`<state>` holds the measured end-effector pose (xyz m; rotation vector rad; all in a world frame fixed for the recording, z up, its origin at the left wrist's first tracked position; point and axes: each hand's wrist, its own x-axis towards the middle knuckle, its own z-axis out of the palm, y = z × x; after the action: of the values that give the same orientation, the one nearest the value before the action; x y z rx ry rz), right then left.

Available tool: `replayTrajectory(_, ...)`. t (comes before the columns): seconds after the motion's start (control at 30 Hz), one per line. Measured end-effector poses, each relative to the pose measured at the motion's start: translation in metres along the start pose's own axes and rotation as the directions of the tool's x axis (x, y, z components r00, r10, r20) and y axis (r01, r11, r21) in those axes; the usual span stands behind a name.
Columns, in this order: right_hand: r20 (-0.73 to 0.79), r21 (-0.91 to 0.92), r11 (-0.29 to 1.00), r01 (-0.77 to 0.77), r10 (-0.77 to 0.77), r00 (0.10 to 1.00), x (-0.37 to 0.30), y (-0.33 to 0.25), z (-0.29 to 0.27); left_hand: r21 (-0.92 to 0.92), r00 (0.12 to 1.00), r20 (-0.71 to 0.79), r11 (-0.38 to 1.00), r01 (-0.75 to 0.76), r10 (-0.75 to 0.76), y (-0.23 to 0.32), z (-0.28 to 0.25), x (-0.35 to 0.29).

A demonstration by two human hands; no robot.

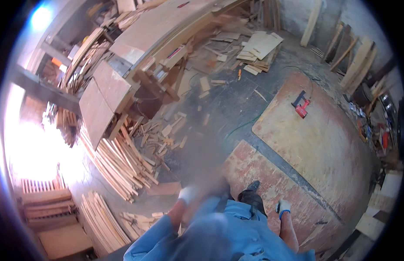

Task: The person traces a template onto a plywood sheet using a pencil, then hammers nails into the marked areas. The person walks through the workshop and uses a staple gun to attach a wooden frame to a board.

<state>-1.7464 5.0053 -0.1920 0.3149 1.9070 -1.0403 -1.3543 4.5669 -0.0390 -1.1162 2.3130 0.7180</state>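
My left hand (187, 195), in a pale glove, hangs beside my body on the left. Its fingers blend into a blurred patch, so I cannot make out their pose or any held thing. On the other side my right hand (283, 205), gloved with a blue cuff, hangs over a worn reddish board (241, 163) on the floor. Its fingers are too small and shaded to read. Farther off, a red and black nail gun (301, 109) lies on a larger worn panel (323, 148). My dark shoe (253, 186) rests on the nearer board.
A workbench (158, 24) runs along the back left. Loose wood offcuts (169, 130) litter the floor near long strips (117, 165). Cut panels (260, 47) are stacked at the back. A thin green hose (243, 125) crosses the dark floor. Planks (360, 65) lean at the right wall.
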Motion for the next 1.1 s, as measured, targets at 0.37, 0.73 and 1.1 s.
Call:
replayTrajectory(0.37, -0.139, -0.093, 0.994, -0.054, 0.041, 0.989, 0.082, -0.24, 0.077, -0.406, 0.982, 0.185, 0.907, 0.11, -0.036, -0.051, 0.186, 0.031)
replayTrajectory(0.73, 0.209, -0.424, 0.888, 0.175, -0.092, 0.973, 0.206, -0.48, 0.32, 0.31, 0.992, -0.108, 0.95, -0.029, 0.065, -0.084, -0.297, 0.514)
replayTrajectory(1.1, 0.628, -0.229, 0.461, 0.857, -0.604, 0.492, 0.235, -0.851, 0.618, -0.39, 0.703, -0.669, 0.919, -0.054, -0.243, -0.095, -0.724, 0.636)
